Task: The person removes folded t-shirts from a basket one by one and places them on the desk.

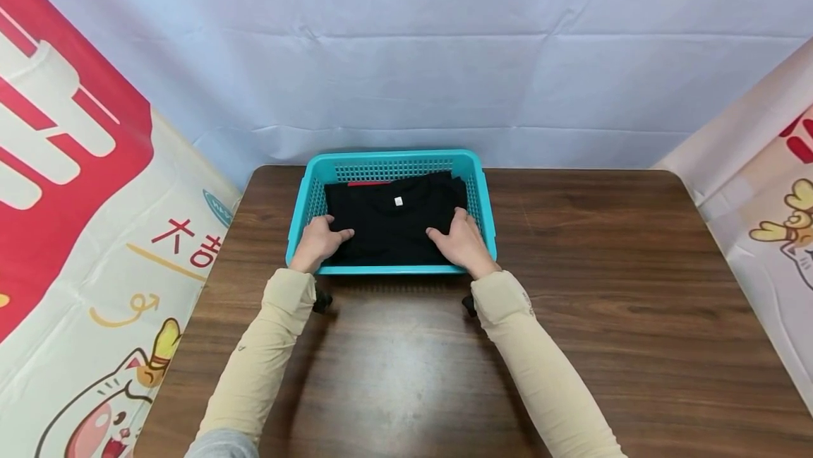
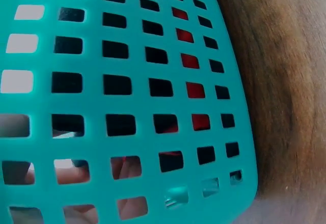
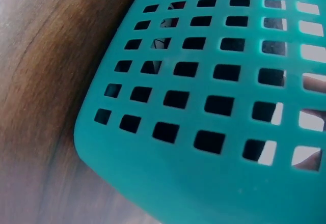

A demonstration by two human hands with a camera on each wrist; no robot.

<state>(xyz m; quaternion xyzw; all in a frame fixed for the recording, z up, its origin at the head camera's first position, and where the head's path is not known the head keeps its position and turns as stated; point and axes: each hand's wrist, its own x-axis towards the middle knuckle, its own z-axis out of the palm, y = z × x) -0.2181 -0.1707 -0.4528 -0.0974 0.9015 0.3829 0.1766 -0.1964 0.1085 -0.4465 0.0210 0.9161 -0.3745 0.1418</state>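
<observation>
A folded black T-shirt [image 1: 396, 229], with a small white label near its collar, lies inside a turquoise plastic basket [image 1: 394, 154]. My left hand [image 1: 319, 240] grips the shirt's left edge, thumb on top; parts of its fingers show through the holes in the left wrist view. At the opposite edge my right hand [image 1: 466, 243] holds the shirt, its thumb also on the cloth. Its fingertips are partly hidden by the cloth and the basket. A strip of red [image 1: 368, 183] shows behind the shirt, and red also appears low through the basket wall [image 2: 91, 99] in the left wrist view.
The basket stands on a brown wooden table [image 1: 591, 267] near its back edge. Behind it hangs a pale cloth backdrop [image 1: 432, 84]. Printed cartoon sheets [image 1: 171, 211] hang at the left and right sides.
</observation>
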